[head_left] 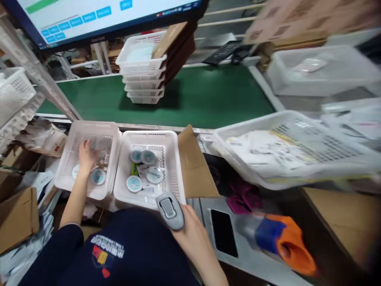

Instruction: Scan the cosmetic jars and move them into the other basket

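Observation:
My left hand reaches down into the white plastic basket on the left, fingers apart and nothing visible in them. Beside it in that basket lie a round tub with a pale blue lid and a few small items. My right hand is closed around a grey handheld scanner, held over the near right corner of the middle white basket. Inside the middle basket are several round tubs, a larger white-lidded tub and a small green packet.
A green conveyor belt runs behind the baskets, carrying a stack of white baskets. A monitor hangs above. Right are a cardboard flap, a basket of white packets, a phone and an orange-and-blue object.

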A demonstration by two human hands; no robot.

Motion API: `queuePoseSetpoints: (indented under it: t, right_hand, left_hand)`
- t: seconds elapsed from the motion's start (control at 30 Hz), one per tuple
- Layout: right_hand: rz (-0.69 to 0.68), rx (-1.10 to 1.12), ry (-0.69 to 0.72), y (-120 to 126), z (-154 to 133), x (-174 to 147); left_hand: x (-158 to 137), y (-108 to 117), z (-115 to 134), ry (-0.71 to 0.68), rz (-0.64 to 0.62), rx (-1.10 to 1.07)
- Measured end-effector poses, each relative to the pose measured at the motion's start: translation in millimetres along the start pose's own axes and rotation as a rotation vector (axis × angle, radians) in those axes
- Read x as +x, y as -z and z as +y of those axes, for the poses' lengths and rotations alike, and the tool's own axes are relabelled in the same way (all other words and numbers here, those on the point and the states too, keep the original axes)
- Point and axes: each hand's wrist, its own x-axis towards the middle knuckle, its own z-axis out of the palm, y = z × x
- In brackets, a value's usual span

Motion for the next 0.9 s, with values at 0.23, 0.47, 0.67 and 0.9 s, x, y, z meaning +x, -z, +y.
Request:
queuePoseSetpoints:
  t: [0.23,0.47,0.67,0.9]
  right_hand:
    - [-0.139,-0.043,0.173,-14.8,25.9,23.5]
    - [-0.102,-0.111,0.123,-10.3,8.5,26.5]
    - [-0.1,-0.096,0.081,6.1,-35.4,28.4]
    - [-0.092,-0.061,0.182,17.7,-85.1,35.0]
  left_hand:
    - [-16.9,-14.9,-82.9,0.237,-0.273,-0.091]
    - [-1.1,-15.7,-35.7,0.439,-0.09,-0.35]
    - [-14.3,5.6,59.2,0.465,-0.409,-1.275]
    - [-68.9,-42.0,137.1,0.771,-0.744,-1.689]
